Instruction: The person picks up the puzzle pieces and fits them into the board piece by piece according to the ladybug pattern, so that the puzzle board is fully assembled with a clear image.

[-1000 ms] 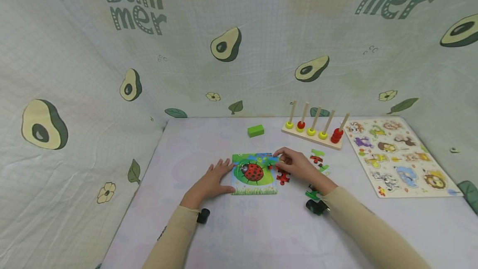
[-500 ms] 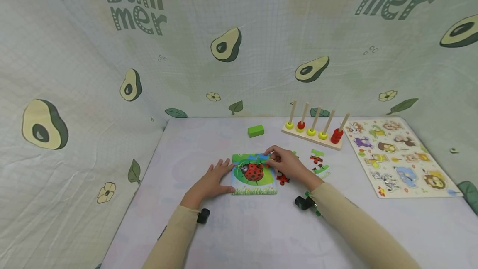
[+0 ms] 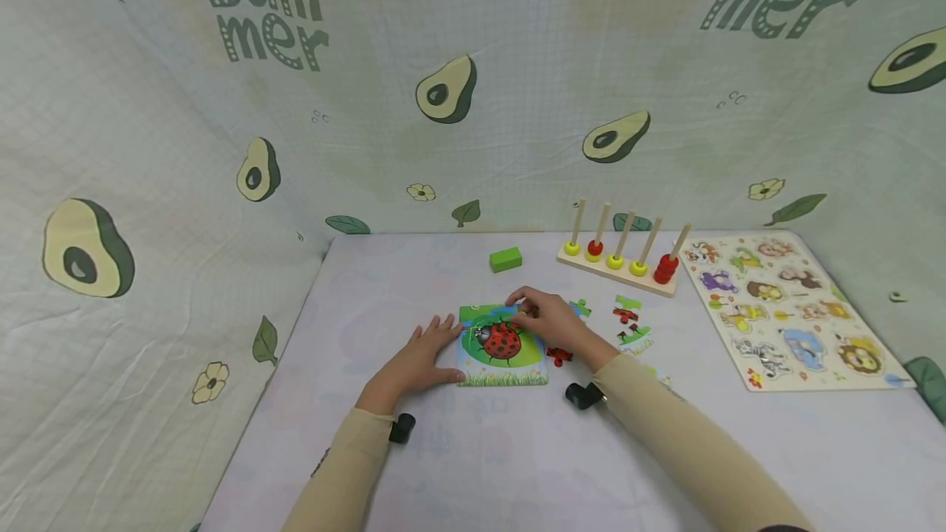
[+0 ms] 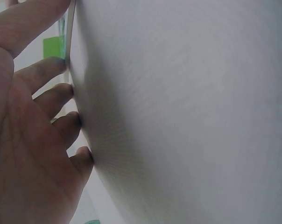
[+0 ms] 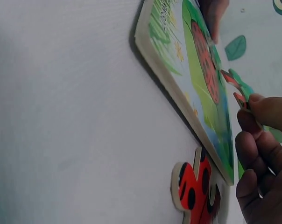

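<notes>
The right hand (image 3: pixel 554 318) pinches a puzzle piece (image 5: pixel 243 87) by the ladybug board's (image 3: pixel 480 373) 1 o'clock part. In the right wrist view, the piece's free end points between 10 and 11. The board looks longest from 9 to 3; its bug (image 3: pixel 502 341) faces 10. The left hand's (image 3: pixel 421 360) fingers, spread apart, touch the 9 o'clock side, same as before. The right hand has moved toward 9.

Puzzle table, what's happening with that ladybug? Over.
Right grip pinches a puzzle piece over the ladybug board. Left grip at its left edge. Loose red piece alongside; nothing plainly blocking.
</notes>
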Demonstrator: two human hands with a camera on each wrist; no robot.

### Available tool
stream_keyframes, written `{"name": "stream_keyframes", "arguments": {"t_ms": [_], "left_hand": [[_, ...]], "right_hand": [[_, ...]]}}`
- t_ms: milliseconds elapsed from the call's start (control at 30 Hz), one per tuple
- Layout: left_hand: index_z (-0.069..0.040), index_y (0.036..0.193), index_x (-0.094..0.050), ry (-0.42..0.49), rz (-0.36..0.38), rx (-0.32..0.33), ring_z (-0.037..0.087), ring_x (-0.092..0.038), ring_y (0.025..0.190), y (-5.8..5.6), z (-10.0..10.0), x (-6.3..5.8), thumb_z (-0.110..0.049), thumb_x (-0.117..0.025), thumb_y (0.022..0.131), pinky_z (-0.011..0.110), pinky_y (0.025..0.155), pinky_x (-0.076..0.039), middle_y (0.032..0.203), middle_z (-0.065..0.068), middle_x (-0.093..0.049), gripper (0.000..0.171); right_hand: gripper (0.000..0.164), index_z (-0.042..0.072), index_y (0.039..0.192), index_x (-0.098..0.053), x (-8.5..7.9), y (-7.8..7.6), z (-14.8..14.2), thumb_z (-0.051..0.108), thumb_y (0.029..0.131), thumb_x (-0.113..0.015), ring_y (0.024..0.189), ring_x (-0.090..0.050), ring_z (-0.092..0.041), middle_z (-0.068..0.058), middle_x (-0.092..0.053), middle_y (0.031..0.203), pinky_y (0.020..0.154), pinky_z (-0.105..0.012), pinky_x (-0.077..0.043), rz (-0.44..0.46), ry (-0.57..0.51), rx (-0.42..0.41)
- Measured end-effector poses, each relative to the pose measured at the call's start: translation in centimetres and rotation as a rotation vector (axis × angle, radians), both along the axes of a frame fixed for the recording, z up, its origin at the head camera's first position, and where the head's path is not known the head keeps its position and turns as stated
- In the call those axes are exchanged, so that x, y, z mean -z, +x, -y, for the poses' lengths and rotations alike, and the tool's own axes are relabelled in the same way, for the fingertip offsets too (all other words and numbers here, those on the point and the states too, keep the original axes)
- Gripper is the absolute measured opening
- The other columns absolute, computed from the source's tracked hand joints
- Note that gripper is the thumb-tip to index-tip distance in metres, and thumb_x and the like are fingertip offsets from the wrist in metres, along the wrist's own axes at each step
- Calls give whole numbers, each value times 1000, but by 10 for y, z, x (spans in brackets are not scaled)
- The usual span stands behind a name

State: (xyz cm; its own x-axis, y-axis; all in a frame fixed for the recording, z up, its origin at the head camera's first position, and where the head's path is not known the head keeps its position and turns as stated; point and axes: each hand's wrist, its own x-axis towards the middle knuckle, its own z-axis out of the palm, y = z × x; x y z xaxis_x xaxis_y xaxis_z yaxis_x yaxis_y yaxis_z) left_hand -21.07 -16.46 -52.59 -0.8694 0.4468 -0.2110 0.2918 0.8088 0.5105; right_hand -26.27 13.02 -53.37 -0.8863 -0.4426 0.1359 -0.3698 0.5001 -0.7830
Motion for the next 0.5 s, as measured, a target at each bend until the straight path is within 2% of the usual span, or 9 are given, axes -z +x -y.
{"name": "stream_keyframes", "arguments": {"t_ms": [333, 500], "left_hand": [[-17, 160, -36, 1, 0, -4, 28, -6, 157, 0, 0, 0, -46, -79, 87, 47, 127, -3, 169, 5, -21, 89], [-18, 160, -35, 3, 2, -6, 27, -6, 157, 0, -1, 0, -45, -79, 87, 46, 127, -2, 169, 4, -20, 89]], "right_hand": [[21, 18, 117, -67, 1, 0, 11, 24, 97, -72, 73, -54, -12, 7, -62, 84, 69, -30, -47, -14, 95, 16], [23, 16, 118, -68, 2, -1, 15, 24, 97, -72, 79, -53, -13, 5, -64, 88, 72, -32, -48, -38, 140, 46]]}}
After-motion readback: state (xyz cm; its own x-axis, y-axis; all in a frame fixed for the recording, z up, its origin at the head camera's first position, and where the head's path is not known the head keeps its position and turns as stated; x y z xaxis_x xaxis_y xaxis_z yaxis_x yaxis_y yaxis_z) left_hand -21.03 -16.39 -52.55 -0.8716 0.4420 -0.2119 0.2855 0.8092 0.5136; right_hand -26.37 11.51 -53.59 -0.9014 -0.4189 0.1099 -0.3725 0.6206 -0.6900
